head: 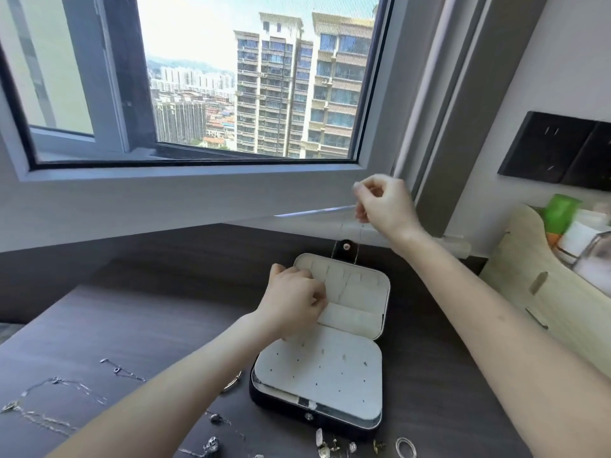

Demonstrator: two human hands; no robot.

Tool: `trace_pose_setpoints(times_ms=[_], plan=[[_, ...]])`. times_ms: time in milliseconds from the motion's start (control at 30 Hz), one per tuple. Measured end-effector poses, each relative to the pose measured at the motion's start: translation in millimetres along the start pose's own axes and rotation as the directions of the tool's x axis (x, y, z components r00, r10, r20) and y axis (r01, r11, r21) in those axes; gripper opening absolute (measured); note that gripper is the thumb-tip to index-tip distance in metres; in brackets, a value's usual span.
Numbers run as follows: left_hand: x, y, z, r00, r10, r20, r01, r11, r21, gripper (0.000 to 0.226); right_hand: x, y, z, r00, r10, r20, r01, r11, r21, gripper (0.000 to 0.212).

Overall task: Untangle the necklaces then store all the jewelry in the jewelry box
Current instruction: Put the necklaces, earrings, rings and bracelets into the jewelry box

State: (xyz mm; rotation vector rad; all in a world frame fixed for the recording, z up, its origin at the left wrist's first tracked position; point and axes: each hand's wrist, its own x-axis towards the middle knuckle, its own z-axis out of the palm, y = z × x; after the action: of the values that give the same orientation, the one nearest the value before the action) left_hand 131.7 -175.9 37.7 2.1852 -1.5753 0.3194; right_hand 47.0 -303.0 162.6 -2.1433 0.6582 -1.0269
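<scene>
Necklace (342,230) in raised right hand (383,203)

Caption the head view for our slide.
Right hand pinches a chain above the open jewelry box; left hand at lid.

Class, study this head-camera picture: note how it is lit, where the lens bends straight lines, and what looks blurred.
Head view: daylight through the window lights the desk evenly, sky washed out; the wide lens bows the window frame; the raised right hand is slightly blurred, so the fine chain it pinches barely shows; the necklaces at the lower left edge look soft.
</scene>
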Motion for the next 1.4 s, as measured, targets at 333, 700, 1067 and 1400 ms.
trace_pose_setpoints(times_ms=[333, 700, 1067, 1400], plan=[[4, -4, -1, 0.996, -0.094, 0.007, 0.094, 0.983, -0.156, 0.021, -19, 17, 7, 0.979, 0.044, 0.201, -0.018, 0.992, -0.126, 0.019], [26, 14, -5, 0.959, -0.275, -0.066, 0.250, 0.933, -0.258, 0.023, -51, 38, 17, 0.977, 0.006, 0.213, 0.091, 0.894, -0.439, 0.016], [29, 23, 7, 0.896, -0.423, -0.134, 0.413, 0.906, -0.091, 0.032, -65, 60, 28, 0.987, 0.154, -0.047, -0.160, 0.913, -0.375, 0.032], [34, 30, 1, 0.901, -0.400, -0.167, 0.421, 0.900, 0.113, 0.030, -70, 58, 42, 0.978, 0.190, -0.082, -0.205, 0.845, -0.494, 0.041]])
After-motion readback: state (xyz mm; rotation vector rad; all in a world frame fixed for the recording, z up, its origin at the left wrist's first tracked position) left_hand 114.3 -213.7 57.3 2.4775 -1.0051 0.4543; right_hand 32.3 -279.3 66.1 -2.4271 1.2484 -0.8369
